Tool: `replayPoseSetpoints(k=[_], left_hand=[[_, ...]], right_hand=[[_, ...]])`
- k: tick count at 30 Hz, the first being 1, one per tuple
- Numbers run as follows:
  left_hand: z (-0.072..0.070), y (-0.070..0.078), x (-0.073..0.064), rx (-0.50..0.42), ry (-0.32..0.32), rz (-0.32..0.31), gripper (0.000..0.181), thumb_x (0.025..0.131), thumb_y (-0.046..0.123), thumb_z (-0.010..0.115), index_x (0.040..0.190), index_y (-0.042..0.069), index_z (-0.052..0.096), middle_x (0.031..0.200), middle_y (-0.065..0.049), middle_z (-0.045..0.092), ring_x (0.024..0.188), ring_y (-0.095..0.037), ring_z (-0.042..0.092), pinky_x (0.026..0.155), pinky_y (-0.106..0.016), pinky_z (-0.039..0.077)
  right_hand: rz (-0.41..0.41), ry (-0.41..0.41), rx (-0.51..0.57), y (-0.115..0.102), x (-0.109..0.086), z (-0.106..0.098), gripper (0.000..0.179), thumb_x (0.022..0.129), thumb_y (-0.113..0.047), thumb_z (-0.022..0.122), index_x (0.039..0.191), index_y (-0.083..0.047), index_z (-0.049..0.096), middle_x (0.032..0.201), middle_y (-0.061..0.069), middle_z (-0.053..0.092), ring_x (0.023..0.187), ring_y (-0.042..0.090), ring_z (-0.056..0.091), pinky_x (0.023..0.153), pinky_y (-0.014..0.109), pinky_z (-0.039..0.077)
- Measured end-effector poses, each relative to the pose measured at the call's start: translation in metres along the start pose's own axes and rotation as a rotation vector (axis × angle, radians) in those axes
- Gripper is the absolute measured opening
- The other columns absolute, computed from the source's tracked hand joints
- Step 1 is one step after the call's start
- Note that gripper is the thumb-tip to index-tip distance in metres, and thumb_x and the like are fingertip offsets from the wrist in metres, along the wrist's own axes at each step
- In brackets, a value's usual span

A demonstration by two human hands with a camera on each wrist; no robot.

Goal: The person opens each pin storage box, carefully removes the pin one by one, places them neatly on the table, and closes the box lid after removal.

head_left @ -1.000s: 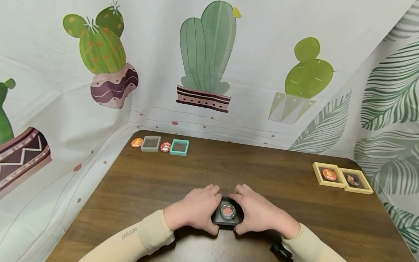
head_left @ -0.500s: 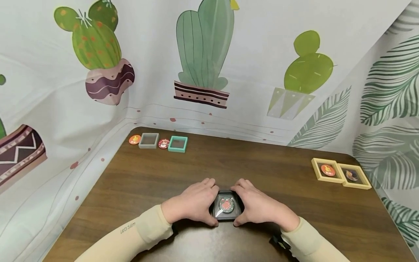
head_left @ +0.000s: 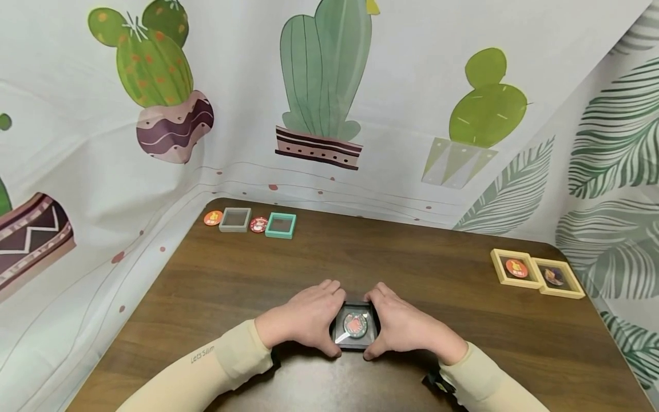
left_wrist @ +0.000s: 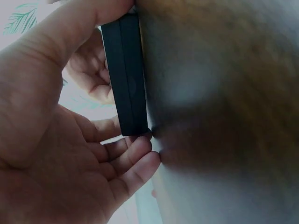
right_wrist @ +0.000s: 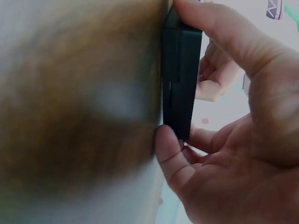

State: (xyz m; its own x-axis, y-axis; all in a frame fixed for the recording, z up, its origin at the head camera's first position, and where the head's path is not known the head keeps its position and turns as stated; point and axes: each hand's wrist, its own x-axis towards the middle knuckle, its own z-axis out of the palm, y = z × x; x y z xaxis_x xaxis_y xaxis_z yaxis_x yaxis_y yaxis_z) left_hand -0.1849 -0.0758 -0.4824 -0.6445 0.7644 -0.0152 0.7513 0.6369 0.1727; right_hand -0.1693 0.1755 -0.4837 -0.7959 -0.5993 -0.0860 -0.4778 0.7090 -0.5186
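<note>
1. The left hand (head_left: 311,321) gripped the black square display case (left_wrist: 125,77), thumb at its near edge, fingers at the far one.
2. The right hand (head_left: 404,326) pinched the opposite side likewise, presumably to keep pressure even along the seam.
3. The case lay level at the table (head_left: 288,266), its round badge (head_left: 355,325) showing face up.
4. Yellow frames (head_left: 496,266) lay far right, grey frame (head_left: 235,229) and teal frame (head_left: 280,234) far left, probably out of the hands' way.

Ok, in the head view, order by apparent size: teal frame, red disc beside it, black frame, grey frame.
1. Black frame, though it sits nearest the camera
2. Teal frame and grey frame: too alike to rank
3. Red disc
</note>
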Motion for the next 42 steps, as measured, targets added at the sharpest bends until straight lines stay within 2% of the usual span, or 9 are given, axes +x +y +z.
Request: replayPoseSetpoints(k=[7,11,14,18,24,29,33,42], left_hand=[[-0.0033,0.0029,-0.0023,-0.027,-0.009,-0.061,0.079,0.062,0.062,0.102,0.105,0.009,0.062,0.098,0.002,0.051,0.090,-0.014,0.049,0.080,-0.031,0.055],[-0.0036,0.0021,-0.0033,-0.039,-0.010,-0.092,0.081,0.062,0.064,0.101,0.105,0.007,0.063,0.097,0.001,0.051,0.089,-0.015,0.049,0.079,-0.032,0.055],[-0.0021,0.0003,-0.0035,-0.038,0.005,-0.123,0.085,0.062,0.070,0.100,0.106,0.006,0.065,0.097,0.000,0.052,0.090,-0.017,0.051,0.080,-0.035,0.056],[0.0006,-0.0004,-0.0025,-0.030,0.031,-0.147,0.089,0.060,0.074,0.098,0.107,0.005,0.066,0.096,-0.002,0.053,0.089,-0.019,0.053,0.079,-0.038,0.057],[0.0013,0.0000,-0.0014,-0.013,0.048,-0.142,0.089,0.060,0.073,0.098,0.107,0.005,0.067,0.095,-0.002,0.053,0.090,-0.019,0.053,0.078,-0.036,0.057],[0.0015,0.0000,-0.0012,-0.012,0.048,-0.138,0.088,0.059,0.073,0.098,0.107,0.005,0.068,0.095,-0.001,0.053,0.090,-0.020,0.053,0.079,-0.036,0.057],[0.0005,0.0003,-0.0013,-0.016,0.045,-0.144,0.088,0.059,0.073,0.098,0.106,0.006,0.067,0.095,-0.001,0.052,0.089,-0.019,0.053,0.077,-0.036,0.056],[-0.0008,-0.0008,-0.0022,-0.019,0.042,-0.140,0.093,0.060,0.077,0.097,0.109,0.004,0.068,0.096,-0.001,0.053,0.090,-0.019,0.053,0.078,-0.038,0.057]], right_hand=[[0.071,0.013,-0.039,-0.0055,-0.0034,-0.0031,0.097,0.058,-0.045,0.109,0.128,0.001,0.060,0.114,0.003,0.056,0.100,0.018,0.058,0.095,0.044,0.057],[0.138,0.014,0.014,-0.0076,-0.0020,-0.0046,0.095,0.061,-0.040,0.110,0.130,0.004,0.062,0.113,0.006,0.060,0.097,0.018,0.060,0.092,0.045,0.056],[0.185,0.026,0.076,-0.0084,-0.0003,-0.0066,0.081,0.064,-0.032,0.110,0.123,0.004,0.067,0.103,0.004,0.063,0.089,0.016,0.060,0.083,0.040,0.055],[0.199,0.052,0.130,-0.0082,0.0014,-0.0078,0.067,0.065,-0.025,0.109,0.115,0.000,0.072,0.090,-0.002,0.064,0.079,0.012,0.059,0.074,0.033,0.052],[0.199,0.075,0.162,-0.0062,0.0030,-0.0053,0.078,0.065,-0.019,0.109,0.127,0.007,0.071,0.092,-0.001,0.064,0.079,0.011,0.060,0.075,0.031,0.053],[0.221,0.073,0.195,-0.0060,0.0035,-0.0053,0.066,0.065,-0.018,0.109,0.117,0.003,0.073,0.091,-0.001,0.065,0.079,0.012,0.061,0.074,0.031,0.053],[0.239,0.072,0.175,-0.0057,0.0033,-0.0054,0.059,0.065,-0.020,0.109,0.108,-0.003,0.073,0.088,-0.003,0.066,0.078,0.011,0.061,0.075,0.032,0.053],[0.254,0.074,0.147,-0.0075,0.0029,-0.0073,0.055,0.067,-0.023,0.109,0.105,-0.004,0.074,0.084,-0.006,0.066,0.077,0.010,0.060,0.077,0.035,0.054]])
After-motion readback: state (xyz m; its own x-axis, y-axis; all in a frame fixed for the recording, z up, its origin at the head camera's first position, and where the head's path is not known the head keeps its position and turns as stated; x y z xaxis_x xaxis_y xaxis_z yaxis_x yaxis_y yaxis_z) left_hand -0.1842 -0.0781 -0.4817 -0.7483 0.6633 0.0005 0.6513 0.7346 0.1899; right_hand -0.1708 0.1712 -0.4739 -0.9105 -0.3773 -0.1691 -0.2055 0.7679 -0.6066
